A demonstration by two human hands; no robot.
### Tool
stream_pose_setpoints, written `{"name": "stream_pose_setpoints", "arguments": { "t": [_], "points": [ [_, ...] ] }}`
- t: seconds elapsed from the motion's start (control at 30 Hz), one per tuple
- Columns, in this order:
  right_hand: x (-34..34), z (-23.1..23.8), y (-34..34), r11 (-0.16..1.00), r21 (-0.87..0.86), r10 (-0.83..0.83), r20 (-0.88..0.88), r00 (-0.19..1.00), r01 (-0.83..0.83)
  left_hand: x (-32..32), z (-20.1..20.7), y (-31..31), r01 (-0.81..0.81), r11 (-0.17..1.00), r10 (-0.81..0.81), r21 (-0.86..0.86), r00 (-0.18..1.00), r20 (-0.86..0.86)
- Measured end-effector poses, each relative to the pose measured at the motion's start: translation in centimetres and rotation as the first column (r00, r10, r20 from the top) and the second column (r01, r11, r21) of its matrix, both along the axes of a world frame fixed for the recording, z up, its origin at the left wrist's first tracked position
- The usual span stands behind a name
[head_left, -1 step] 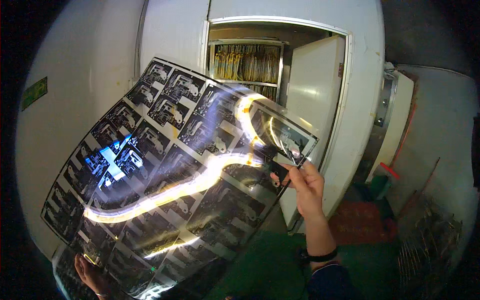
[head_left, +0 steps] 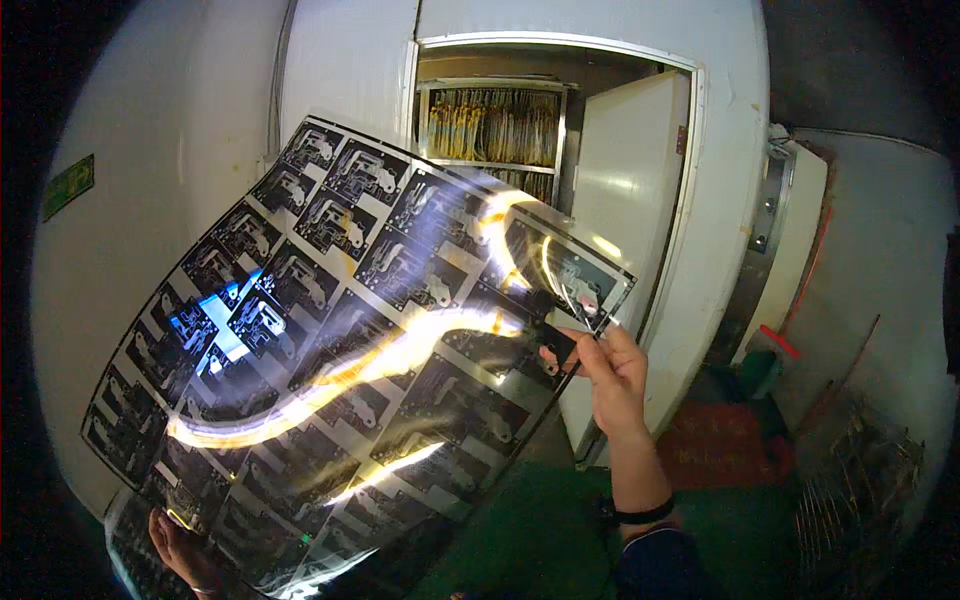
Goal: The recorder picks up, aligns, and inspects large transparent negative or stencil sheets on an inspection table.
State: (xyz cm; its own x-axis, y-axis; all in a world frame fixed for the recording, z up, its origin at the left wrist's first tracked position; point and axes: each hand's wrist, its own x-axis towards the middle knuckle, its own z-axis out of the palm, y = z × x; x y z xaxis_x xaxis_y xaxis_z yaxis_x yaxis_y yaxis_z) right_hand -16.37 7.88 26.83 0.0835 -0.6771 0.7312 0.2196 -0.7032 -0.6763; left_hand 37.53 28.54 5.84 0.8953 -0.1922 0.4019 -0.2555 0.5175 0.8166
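Note:
A large, glossy, see-through film sheet (head_left: 345, 215) printed with rows of repeated dark circuit patterns is held up at a slant before me. It curves a little and throws back bright white and yellow streaks of light. My right hand (head_left: 615, 385), with a dark band on the wrist, pinches the sheet's right corner between thumb and fingers. Down at the lower left, my left hand (head_left: 178, 552) is closed on the opposite edge; part of its grip is hidden. A second patterned layer seems to show under the sheet near the left hand, but I cannot tell for sure.
Beyond the sheet is a doorway with a white door (head_left: 630, 160) standing ajar. Inside it, a rack (head_left: 490, 125) holds many thin hanging sheets. A red mat (head_left: 715, 445) lies on the green floor (head_left: 530, 540). Thin wire racks (head_left: 860, 480) stand at the lower right.
The bright reflections on the film sheet have shifted slightly, with the sheet's bend. Both hands keep their hold in nearly the same places.

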Motion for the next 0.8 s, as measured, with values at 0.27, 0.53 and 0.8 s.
{"name": "stream_pose_setpoints", "arguments": {
  "t": [0.27, 0.53, 0.8],
  "points": [
    [-0.6, -0.1, -0.3, 0.992, 0.006, -0.126, 0.019, 0.992, 0.126, 4.0, -3.2, -1.8, 0.060, 0.990, -0.082, 0.127, 0.982, 0.171],
    [-11.1, -3.7, -2.6, 0.877, 0.160, -0.477, 0.173, 0.862, 0.453, -10.5, 2.3, -13.9, 0.530, 0.842, -0.523, 0.106, 0.848, -0.084],
    [-22.5, -8.7, -9.2, 0.812, 0.186, -0.579, 0.125, 0.806, 0.554, -21.2, 1.9, -31.6, 0.639, 0.766, -0.632, 0.070, 0.769, -0.098]
  ]
}}
